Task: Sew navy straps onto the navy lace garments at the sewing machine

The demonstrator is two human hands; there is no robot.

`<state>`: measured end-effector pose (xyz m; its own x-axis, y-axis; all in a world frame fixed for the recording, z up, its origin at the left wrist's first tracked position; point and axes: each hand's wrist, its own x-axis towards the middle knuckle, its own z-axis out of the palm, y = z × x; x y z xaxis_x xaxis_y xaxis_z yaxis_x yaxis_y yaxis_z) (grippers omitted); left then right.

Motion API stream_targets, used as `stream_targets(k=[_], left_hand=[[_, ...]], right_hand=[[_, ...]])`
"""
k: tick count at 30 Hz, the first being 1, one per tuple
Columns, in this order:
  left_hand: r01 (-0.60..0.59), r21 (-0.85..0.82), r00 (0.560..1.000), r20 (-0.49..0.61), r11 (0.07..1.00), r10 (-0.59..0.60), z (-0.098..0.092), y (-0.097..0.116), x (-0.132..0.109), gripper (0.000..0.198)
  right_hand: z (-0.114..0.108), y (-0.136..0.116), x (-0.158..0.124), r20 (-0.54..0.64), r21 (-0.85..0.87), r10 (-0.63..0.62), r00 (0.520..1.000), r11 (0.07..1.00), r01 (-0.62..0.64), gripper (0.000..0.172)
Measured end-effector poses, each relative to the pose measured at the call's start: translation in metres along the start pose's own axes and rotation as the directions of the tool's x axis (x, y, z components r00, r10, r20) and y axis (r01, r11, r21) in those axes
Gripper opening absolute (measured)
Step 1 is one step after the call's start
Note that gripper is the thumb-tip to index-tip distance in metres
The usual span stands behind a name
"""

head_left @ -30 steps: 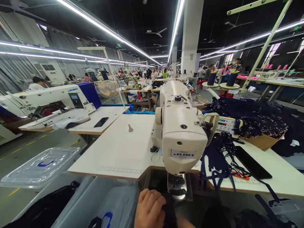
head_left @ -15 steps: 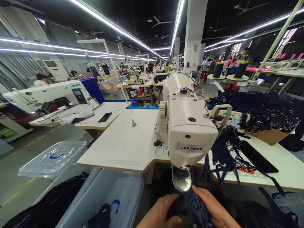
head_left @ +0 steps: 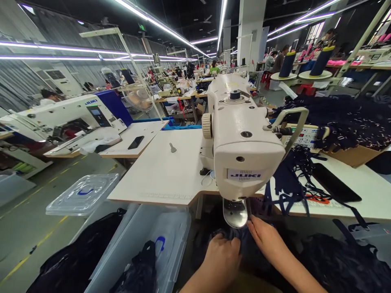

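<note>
Left hand [head_left: 222, 258] is clenched on the dark navy fabric piece [head_left: 241, 241], just ahead beneath the white JUKI sewing machine head [head_left: 244, 150]. Right hand [head_left: 265, 238], nearer the needle, rests on the fabric with fingers out; can't tell if it pinches.

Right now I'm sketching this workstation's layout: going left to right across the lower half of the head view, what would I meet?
Clear plastic lid → left hand, curled on dark cloth → right hand → black phone on the table.
</note>
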<state>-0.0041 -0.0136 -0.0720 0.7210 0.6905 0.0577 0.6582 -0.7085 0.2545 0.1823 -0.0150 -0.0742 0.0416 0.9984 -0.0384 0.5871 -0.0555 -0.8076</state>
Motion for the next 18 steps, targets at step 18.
stream_targets(k=[18], left_hand=[[0.001, -0.472, 1.0, -0.014, 0.882, -0.008, -0.046, 0.0, 0.001, 0.069]], right_hand=[[-0.025, -0.038, -0.026, 0.326, 0.117, -0.242, 0.914, 0.97, 0.215, 0.026]])
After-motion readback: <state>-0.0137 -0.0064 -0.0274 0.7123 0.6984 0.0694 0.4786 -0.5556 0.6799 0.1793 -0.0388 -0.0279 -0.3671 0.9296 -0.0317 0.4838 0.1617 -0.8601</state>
